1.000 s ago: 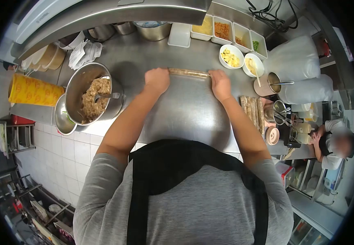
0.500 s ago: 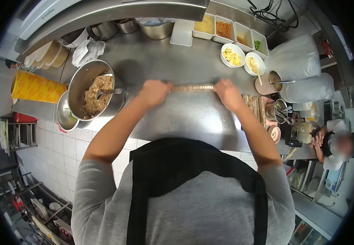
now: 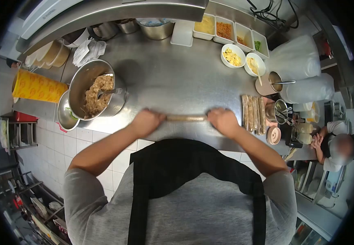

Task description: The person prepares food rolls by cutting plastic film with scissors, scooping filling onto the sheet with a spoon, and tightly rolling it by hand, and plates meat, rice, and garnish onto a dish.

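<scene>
A long, thin wrapped roll point(image 3: 186, 118) of pale brown stuff stretches between my hands, low over the steel counter point(image 3: 168, 98) near its front edge. My left hand point(image 3: 146, 122) is closed on one end of it and my right hand point(image 3: 222, 121) on the other; both blur a little. Several similar rolls point(image 3: 253, 114) lie side by side just beyond my right hand. Over to the left, a steel pot point(image 3: 74, 81) holds a minced mixture point(image 3: 98, 94) with a spoon point(image 3: 110, 92) stuck in it.
A steel bowl point(image 3: 64, 116) and a yellow patterned roll point(image 3: 40, 86) stand at the left. White tubs point(image 3: 224, 40) and small bowls point(image 3: 234, 65) of toppings line the back right. A cup of utensils point(image 3: 271, 110) stands right; another person point(image 3: 334, 145) is beyond the counter's right end.
Both my hands have drawn the roll toward me, from mid-counter to near the front edge. The rolls at the right now show fully, clear of my right arm.
</scene>
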Available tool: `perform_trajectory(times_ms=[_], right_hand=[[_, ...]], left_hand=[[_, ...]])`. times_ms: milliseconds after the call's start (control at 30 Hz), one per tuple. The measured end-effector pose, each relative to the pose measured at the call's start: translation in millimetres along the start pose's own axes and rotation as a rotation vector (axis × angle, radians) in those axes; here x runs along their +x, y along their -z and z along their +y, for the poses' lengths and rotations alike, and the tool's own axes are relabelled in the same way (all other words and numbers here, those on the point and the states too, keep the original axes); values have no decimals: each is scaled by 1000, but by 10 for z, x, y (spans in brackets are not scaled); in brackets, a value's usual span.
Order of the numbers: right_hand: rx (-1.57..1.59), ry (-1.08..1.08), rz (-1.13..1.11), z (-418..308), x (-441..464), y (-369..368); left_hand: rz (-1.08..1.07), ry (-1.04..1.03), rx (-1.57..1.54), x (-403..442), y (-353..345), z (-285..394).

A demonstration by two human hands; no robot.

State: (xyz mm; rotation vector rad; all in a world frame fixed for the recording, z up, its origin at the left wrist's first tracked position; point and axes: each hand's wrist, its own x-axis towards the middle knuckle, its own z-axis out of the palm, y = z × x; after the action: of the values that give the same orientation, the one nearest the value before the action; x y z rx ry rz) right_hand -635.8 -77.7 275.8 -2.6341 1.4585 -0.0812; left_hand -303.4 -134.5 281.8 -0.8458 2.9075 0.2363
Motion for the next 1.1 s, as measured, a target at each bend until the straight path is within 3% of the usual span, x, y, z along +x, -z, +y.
perform_trajectory(times_ms=[200, 300, 500, 600, 900, 1100], right_hand=[[-35, -301, 22, 522, 1067, 153], [-71, -411, -50, 670, 1429, 265], [67, -682, -262, 964, 1980, 421], [47, -759, -304, 764, 2107, 641], [-26, -672, -215, 699, 2202, 594], [-80, -515, -127, 616, 2236, 573]], left_hand=[[95, 469, -3, 992, 266, -574], [165, 516, 2, 1306, 251, -828], [-38, 613, 83, 1737, 575, -998], [-63, 613, 176, 1972, 608, -1016], [-337, 708, 186, 2363, 720, -831], [-187, 653, 105, 2269, 743, -780]])
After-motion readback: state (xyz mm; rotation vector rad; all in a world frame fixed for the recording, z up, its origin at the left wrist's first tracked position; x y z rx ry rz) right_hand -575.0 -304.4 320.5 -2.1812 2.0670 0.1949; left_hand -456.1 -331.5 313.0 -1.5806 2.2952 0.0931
